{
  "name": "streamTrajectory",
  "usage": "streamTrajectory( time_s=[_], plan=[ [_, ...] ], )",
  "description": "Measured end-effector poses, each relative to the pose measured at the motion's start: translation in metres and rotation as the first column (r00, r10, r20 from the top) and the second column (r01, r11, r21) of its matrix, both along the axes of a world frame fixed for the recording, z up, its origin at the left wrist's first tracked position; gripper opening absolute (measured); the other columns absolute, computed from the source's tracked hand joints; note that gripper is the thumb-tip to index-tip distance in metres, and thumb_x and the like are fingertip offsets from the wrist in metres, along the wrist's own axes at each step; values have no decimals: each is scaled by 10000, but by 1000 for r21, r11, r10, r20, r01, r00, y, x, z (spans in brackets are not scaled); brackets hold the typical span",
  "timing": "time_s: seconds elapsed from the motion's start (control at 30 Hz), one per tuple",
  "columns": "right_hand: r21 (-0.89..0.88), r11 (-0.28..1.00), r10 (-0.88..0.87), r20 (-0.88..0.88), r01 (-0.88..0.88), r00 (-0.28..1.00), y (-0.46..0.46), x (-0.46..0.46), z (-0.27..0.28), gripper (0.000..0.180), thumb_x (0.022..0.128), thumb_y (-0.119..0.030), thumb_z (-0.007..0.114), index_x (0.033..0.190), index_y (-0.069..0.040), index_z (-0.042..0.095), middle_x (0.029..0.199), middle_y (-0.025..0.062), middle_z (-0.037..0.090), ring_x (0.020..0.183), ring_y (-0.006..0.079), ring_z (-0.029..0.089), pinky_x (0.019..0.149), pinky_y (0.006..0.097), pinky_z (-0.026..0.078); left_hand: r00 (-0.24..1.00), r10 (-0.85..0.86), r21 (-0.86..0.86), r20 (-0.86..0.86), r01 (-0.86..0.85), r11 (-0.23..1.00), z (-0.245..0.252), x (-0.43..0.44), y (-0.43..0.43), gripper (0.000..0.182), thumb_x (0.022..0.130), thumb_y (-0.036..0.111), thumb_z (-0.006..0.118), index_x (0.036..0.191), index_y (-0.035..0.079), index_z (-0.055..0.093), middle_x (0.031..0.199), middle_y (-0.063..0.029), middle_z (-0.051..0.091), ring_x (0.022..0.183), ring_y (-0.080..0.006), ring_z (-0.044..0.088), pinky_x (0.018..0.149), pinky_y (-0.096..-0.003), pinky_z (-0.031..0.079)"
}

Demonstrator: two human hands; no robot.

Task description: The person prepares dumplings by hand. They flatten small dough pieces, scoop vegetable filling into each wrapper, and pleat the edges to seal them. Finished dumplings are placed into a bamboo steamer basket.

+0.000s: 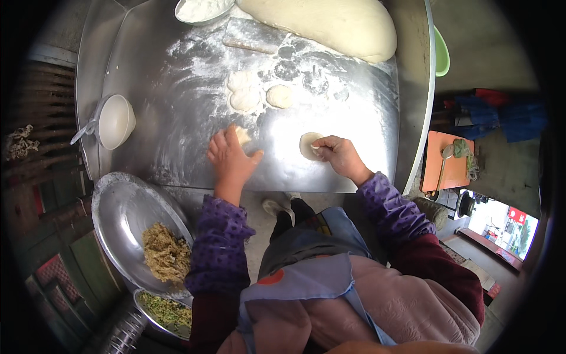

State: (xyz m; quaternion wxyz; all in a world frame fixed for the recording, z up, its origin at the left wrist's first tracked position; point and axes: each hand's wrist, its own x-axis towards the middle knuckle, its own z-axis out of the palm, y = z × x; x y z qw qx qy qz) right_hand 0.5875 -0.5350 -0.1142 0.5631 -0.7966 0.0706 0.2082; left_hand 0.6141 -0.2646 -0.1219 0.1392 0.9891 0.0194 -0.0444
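Observation:
My left hand (232, 155) is palm down on the steel worktop, thumb spread away from the fingers. A piece of dough (242, 135) shows beside its fingertips, partly covered by them. At the right, the thumb and fingers of my right hand (339, 155) pinch together at a flattened dough round (308, 145); a small white bit shows at the fingertips. Farther back lie a single dough ball (279, 96) and several dough pieces touching each other (244, 93), all on floured metal.
A large dough mass (336, 26), a dough scraper (254, 35) and a bowl of flour (204, 9) occupy the back. A white bowl (117, 121) stands left. Near my left arm are a metal basin (121, 208) with brown filling (164, 254) and a bowl of chopped greens (166, 312).

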Motion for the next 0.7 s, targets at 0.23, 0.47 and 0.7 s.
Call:
streamTrajectory(
  time_s=[0.23, 0.47, 0.7],
  plan=[
    [-626, 768, 397, 295, -138, 869, 12, 10, -19, 144, 781, -92, 672, 917, -55, 640, 785, 105, 635, 760, 288, 621, 697, 344, 523, 994, -32, -309, 108, 64, 949, 7, -41, 0, 610, 718, 169, 745, 1260, 24, 504, 1376, -226, 369, 1251, -416, 363, 1049, -511, 308],
    [-591, 801, 174, 77, -95, 982, -4, 32, -19, 212, 667, -178, 779, 758, -47, 639, 731, 94, 626, 710, 274, 609, 665, 359, 496, 992, -66, -461, 110, 109, 881, 16, -98, -3, 454, 760, 50, 689, 1194, 18, 558, 1383, -218, 375, 1235, -402, 394, 1000, -460, 385],
    [-101, 988, 108, -121, -121, 987, -36, 43, -17, 241, 751, -141, 733, 937, 3, 681, 700, 91, 638, 661, 173, 608, 648, 294, 497, 999, -35, -529, 34, 48, 847, 37, -138, 4, 380, 769, 39, 680, 1134, 0, 580, 1356, -234, 404, 1215, -410, 428, 986, -446, 411]
  ],
)
